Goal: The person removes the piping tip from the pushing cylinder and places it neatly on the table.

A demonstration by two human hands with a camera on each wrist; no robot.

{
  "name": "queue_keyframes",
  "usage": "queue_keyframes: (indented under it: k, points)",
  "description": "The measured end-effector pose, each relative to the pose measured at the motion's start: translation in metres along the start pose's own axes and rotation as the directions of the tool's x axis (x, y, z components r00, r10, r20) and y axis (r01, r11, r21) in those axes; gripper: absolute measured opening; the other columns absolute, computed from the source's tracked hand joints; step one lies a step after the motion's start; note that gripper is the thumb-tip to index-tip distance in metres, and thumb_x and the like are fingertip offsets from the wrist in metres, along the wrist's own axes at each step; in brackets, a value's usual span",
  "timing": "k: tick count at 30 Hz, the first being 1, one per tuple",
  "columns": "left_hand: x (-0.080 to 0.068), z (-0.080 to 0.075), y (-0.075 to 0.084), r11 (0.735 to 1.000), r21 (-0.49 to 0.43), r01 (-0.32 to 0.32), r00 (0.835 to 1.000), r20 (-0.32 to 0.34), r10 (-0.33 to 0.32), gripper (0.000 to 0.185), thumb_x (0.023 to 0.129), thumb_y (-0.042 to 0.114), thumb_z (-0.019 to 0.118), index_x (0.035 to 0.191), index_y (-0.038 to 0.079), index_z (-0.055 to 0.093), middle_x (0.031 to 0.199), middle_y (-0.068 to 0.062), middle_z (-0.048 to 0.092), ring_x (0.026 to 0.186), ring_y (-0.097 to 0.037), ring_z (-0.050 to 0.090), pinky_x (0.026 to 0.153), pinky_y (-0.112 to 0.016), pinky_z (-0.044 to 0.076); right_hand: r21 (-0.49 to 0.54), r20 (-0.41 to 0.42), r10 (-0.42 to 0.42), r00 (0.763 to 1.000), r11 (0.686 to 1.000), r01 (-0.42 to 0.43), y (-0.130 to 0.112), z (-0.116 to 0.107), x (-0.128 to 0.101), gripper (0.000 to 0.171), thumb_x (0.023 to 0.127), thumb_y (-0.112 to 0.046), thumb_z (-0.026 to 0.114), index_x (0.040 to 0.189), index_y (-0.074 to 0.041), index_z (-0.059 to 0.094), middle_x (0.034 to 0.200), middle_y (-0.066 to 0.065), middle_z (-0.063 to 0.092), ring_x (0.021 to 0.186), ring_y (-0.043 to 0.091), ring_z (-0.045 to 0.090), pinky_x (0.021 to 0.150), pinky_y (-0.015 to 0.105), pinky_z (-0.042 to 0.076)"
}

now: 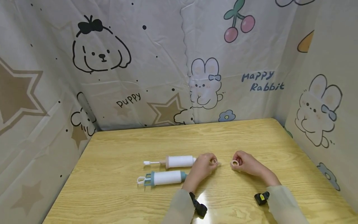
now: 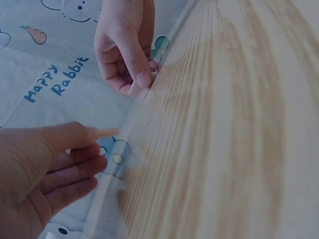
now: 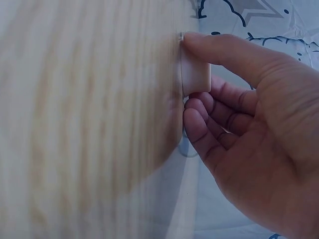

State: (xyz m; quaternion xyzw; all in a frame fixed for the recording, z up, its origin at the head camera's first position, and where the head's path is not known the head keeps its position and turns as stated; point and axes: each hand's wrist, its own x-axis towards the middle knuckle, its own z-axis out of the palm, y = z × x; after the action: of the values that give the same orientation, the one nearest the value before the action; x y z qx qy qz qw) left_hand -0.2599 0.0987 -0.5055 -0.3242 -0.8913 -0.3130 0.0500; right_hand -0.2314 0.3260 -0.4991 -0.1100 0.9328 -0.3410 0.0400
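My left hand [image 1: 205,165] pinches a small peach-coloured piece between thumb and fingers; its slim pointed end [image 2: 107,133] sticks out past the thumb in the left wrist view. Across from it, my right hand [image 1: 247,163] holds a short, pale peach ring [image 1: 235,162] on its side, with the hole showing in the head view. The right wrist view shows the ring's smooth side wall [image 3: 197,74] between thumb and fingers, close at the table surface. A gap separates the two hands.
Left of my left hand lies a white cylinder [image 1: 180,161] with a peach collar and a white rod. Nearer me is another white cylinder [image 1: 167,177] with teal ends and a white loop handle. Both are on the wooden table [image 1: 112,202], with printed curtains [image 1: 156,68] behind.
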Motion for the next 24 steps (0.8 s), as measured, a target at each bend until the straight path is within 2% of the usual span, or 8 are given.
queue_keyframes:
  k: [5, 16, 24]
  points:
    - [-0.0001, 0.0004, 0.0043, 0.998, 0.056, 0.033, 0.999, 0.035, -0.035, 0.012, 0.086, 0.024, 0.068, 0.080, 0.015, 0.062, 0.070, 0.009, 0.051, 0.060, -0.002, 0.043, 0.053, -0.012, 0.034, 0.002, 0.002, -0.003, 1.000, 1.000, 0.003, 0.0005, -0.0001, -0.0004, 0.024, 0.079, -0.013, 0.073, 0.089, -0.004, 0.053, 0.077, 0.003, 0.050, 0.065, 0.006, 0.042, 0.056, 0.019, 0.038]
    - [-0.0001, 0.0009, 0.0059, 0.989, 0.145, 0.016, 1.000, 0.016, -0.019, 0.005, 0.079, 0.013, 0.071, 0.078, 0.013, 0.066, 0.071, 0.006, 0.054, 0.060, 0.000, 0.045, 0.052, -0.010, 0.037, 0.011, 0.005, -0.004, 1.000, 1.000, 0.004, -0.0003, -0.0011, -0.0011, 0.024, 0.080, -0.014, 0.073, 0.090, -0.004, 0.054, 0.077, 0.004, 0.051, 0.065, 0.005, 0.042, 0.055, 0.018, 0.038]
    - [0.0002, 0.0053, 0.0029, 0.985, 0.171, 0.028, 0.999, 0.015, -0.031, 0.008, 0.078, 0.012, 0.069, 0.073, 0.015, 0.064, 0.072, 0.008, 0.051, 0.066, -0.004, 0.043, 0.055, -0.012, 0.036, 0.013, 0.010, 0.010, 1.000, 1.000, -0.011, 0.0000, -0.0012, -0.0012, 0.025, 0.081, -0.017, 0.073, 0.091, -0.004, 0.053, 0.078, 0.004, 0.050, 0.066, 0.006, 0.042, 0.056, 0.018, 0.037]
